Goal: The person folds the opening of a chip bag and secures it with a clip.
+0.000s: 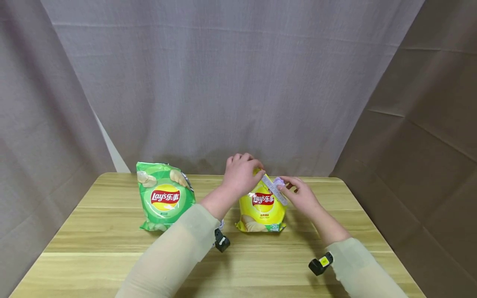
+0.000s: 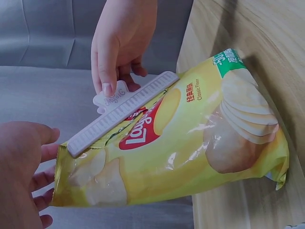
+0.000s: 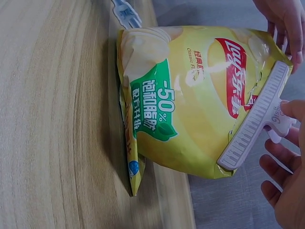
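Observation:
A yellow Lay's chip bag (image 1: 262, 211) stands on the table, its top slanting down to the right. Along that top lies a pale lilac bag clip (image 2: 124, 112) with a ridged bar. My right hand (image 1: 303, 198) pinches the clip's handle between thumb and fingers, as the right wrist view also shows. At the bag's upper left corner is my left hand (image 1: 242, 174); its loosely bent fingers (image 2: 44, 179) reach the bag's edge, with the thumb apart from the bag in the left wrist view.
A green Lay's bag (image 1: 165, 203) stands on the left of the wooden table (image 1: 268, 265), its upper right corner open or folded. A pale blue clip-like piece (image 3: 126, 14) lies near the yellow bag, mostly hidden by the left wrist in the head view. Grey curtains (image 1: 231, 82) hang behind.

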`<state>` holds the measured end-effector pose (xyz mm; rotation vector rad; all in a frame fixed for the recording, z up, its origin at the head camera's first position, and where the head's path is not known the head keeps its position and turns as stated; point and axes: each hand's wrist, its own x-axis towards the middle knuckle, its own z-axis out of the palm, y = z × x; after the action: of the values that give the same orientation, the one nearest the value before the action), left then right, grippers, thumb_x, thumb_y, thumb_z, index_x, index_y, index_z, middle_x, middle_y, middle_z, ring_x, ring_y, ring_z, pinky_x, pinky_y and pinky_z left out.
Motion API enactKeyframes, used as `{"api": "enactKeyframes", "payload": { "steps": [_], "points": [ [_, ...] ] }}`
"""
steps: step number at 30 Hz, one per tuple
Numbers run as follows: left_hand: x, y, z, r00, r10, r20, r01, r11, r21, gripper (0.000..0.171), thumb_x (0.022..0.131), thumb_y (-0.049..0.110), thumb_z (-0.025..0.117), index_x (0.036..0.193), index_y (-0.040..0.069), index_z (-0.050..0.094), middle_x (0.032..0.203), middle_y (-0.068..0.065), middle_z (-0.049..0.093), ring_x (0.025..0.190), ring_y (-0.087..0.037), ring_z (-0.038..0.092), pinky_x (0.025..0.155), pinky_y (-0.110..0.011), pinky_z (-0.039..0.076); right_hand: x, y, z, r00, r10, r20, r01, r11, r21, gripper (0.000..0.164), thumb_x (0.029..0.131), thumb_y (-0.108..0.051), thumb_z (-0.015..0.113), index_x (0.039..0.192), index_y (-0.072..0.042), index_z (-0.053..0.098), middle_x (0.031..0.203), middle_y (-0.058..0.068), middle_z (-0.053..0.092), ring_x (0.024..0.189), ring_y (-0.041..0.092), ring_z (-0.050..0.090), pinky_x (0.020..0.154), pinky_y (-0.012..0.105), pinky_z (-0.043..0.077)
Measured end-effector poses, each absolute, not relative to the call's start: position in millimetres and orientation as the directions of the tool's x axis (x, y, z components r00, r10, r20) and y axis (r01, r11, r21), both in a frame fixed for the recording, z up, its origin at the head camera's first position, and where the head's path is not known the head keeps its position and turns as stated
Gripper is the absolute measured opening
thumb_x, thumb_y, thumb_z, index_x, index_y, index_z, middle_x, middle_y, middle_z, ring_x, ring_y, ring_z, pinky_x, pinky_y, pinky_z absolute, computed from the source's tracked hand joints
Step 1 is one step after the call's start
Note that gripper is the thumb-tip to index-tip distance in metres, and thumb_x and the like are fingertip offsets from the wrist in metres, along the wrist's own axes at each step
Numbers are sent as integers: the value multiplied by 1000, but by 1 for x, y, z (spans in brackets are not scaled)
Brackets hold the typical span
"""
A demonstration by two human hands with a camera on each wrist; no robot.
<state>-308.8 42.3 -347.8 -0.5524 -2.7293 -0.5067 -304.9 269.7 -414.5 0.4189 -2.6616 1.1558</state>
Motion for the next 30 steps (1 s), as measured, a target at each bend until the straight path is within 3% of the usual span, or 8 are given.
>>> {"api": "enactKeyframes", "payload": {
  "steps": [19, 27, 30],
  "points": [
    [-309, 39, -349, -871, 314, 378, 431, 857, 283, 30, 98, 46, 57, 120, 28, 68, 130, 2, 58, 124, -23, 47, 108, -45, 31, -306, 267, -417, -946, -175, 274, -322, 610, -724, 54, 97, -27, 65, 144, -7, 48, 125, 17, 54, 111, 32, 52, 85, 39, 41],
    [-304, 33, -350, -848, 296, 441, 458, 827, 326, 28, 98, 43, 58, 120, 27, 68, 129, 2, 59, 123, -23, 48, 108, -45, 32, -295, 264, -417, -923, -121, 364, -362, 593, -720, 55, 97, -18, 65, 145, -4, 44, 138, 22, 45, 118, 38, 47, 92, 53, 40],
    [-301, 29, -351, -834, 289, 470, 475, 809, 346, 28, 98, 42, 59, 120, 26, 68, 126, 3, 60, 123, -23, 48, 108, -46, 32, -291, 262, -416, -907, -70, 416, -376, 582, -721, 52, 96, -14, 65, 143, -3, 46, 135, 22, 47, 115, 36, 48, 91, 52, 40]
  ]
}}
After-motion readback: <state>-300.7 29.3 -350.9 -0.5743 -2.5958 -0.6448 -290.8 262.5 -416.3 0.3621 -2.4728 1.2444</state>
